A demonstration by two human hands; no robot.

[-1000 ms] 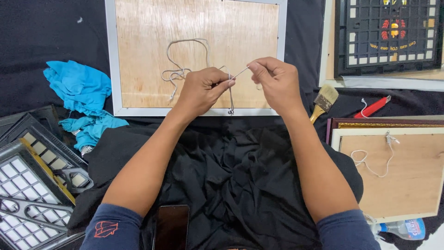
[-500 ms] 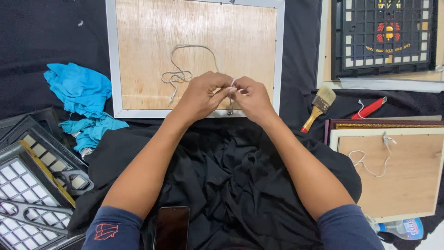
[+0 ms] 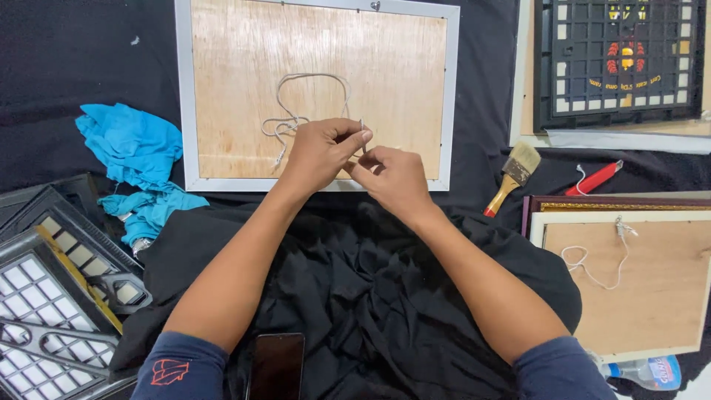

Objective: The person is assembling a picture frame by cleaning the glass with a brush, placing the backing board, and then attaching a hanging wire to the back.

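Nearest to us we see a dark phone [image 3: 276, 364] lying face up on the crumpled black cloth [image 3: 355, 296] between the two forearms, and at the right edge a plastic bottle [image 3: 643, 370] on its side. To the left lie black grille panels [image 3: 52, 296] with white squares, stacked at a slant. To the right a wooden frame back [image 3: 637, 285] rests with a short white string [image 3: 592, 263] looped from a small metal hanger at its top edge. Farther out, the two hands meet over the lower edge of the large frame back [image 3: 244, 111], a plywood panel with a pale grey border. The left hand [image 3: 318, 152] has its fingers curled, thumb and forefinger pinching a thin metal pin [image 3: 362, 126] that stands nearly upright above the knuckles. The right hand [image 3: 392, 174] is just beside it, touching it, fingers pressed together in a pinch near the same spot; we cannot tell what sits between its fingertips. A white cord [image 3: 304, 104] lies in a loose loop on the plywood, trailing down to the left of the left hand. Left of the frame is a bunched blue rag [image 3: 133, 148]. To the right lie a paintbrush [image 3: 512, 176] with a wooden handle and a red tool [image 3: 596, 178]. Farthest off, at the top right, a black grid panel [image 3: 618, 63] lies on a pale board.
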